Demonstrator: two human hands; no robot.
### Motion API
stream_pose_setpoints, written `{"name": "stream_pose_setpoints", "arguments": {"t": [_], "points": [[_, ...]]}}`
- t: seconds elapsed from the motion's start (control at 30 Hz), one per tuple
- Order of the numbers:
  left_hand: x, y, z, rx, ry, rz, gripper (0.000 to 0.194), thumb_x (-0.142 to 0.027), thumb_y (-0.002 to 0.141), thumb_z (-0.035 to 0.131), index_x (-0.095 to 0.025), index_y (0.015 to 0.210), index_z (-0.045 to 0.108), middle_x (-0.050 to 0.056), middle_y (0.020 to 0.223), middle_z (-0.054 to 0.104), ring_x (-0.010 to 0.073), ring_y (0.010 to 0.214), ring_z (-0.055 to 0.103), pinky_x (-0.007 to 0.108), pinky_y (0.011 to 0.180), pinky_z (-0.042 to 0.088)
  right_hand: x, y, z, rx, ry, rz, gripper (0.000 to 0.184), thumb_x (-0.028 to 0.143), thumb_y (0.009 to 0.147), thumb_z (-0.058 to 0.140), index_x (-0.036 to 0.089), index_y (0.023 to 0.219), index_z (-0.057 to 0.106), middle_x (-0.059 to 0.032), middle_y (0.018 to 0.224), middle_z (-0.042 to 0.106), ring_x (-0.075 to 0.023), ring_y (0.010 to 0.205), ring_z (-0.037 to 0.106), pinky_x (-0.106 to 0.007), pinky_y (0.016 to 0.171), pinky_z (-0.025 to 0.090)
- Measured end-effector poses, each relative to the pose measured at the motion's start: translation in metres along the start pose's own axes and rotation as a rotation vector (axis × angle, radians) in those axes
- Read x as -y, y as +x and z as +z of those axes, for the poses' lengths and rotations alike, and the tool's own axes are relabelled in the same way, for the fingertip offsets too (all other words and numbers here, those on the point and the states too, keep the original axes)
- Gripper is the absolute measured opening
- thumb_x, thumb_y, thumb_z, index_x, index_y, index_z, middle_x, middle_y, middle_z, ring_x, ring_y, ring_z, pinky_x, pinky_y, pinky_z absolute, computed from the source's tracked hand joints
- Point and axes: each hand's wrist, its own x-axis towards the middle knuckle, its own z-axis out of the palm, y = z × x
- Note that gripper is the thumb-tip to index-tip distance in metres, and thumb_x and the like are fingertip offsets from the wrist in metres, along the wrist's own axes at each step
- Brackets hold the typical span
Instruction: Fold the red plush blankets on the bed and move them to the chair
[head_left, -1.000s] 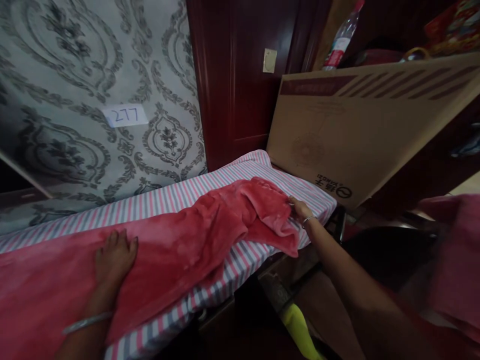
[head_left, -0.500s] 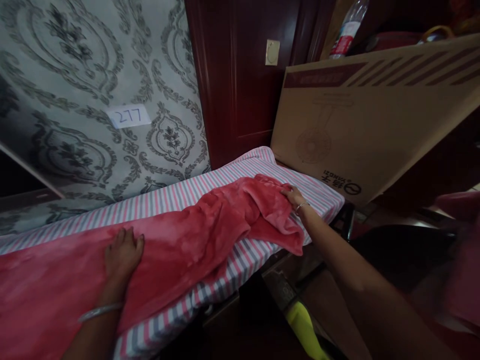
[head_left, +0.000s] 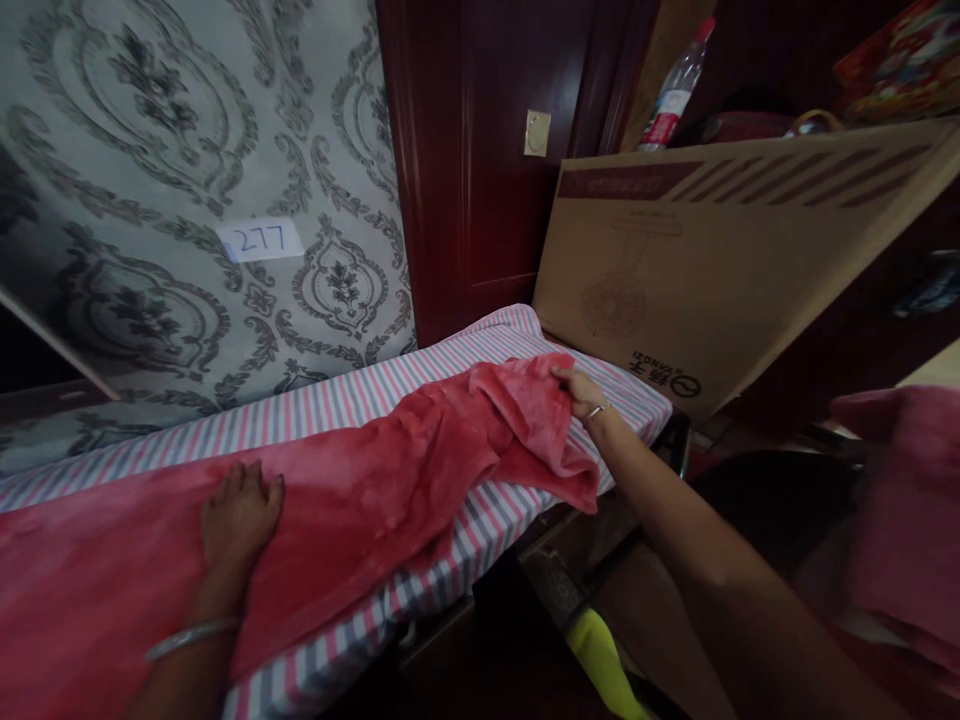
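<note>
A plush pink-red blanket (head_left: 337,520) lies along a narrow surface with a striped cover (head_left: 352,400). Its left part is spread smooth, while the right part is bunched into folds. On the smooth part rests my left hand (head_left: 238,515), palm down with the fingers stretched out. At the far right end, my right hand (head_left: 579,392) pinches the blanket's upper edge between thumb and fingers. Some of those fingertips are hidden by the cloth.
A large cardboard box (head_left: 675,260) leans at the right end, with a plastic bottle (head_left: 671,105) behind its top edge. Patterned wallpaper (head_left: 330,180) and a dark red door (head_left: 480,180) stand behind. Below lies something yellow-green (head_left: 600,655); a pink cloth (head_left: 907,510) hangs at right.
My right hand has shifted slightly left, and the blanket's corner in it is lifted and folded a little further back. My left hand stays almost in place. The view has tilted slightly.
</note>
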Motion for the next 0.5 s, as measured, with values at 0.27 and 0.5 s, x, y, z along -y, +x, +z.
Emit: {"name": "stream_pose_setpoints", "arguments": {"t": [0.27,0.5], "points": [[-0.004,-0.004,-0.008,-0.015,-0.019,0.006,0.063,-0.04,0.099,0.024,0.0,0.138,0.053,0.029,0.139,0.055,0.0418,0.129,0.054,0.054,0.103,0.046,0.115,0.004,0.039,0.167,0.077,-0.151,0.015,0.009,0.08,0.061,0.021,0.075,0.055,0.0009,0.066,0.062,-0.0176,0.071,0.064,-0.034,0.082,0.059],[0.005,0.003,0.0,-0.031,-0.212,-0.035,0.056,-0.04,0.093,0.039,-0.005,0.132,0.059,0.027,0.142,0.055,0.0418,0.134,0.05,0.058,0.109,0.041,0.126,-0.08,0.163,0.45,0.169,-0.421,0.022,0.003,0.082,0.055,0.024,0.088,0.05,0.0104,0.076,0.057,-0.0087,0.078,0.061,-0.02,0.09,0.053]]}}
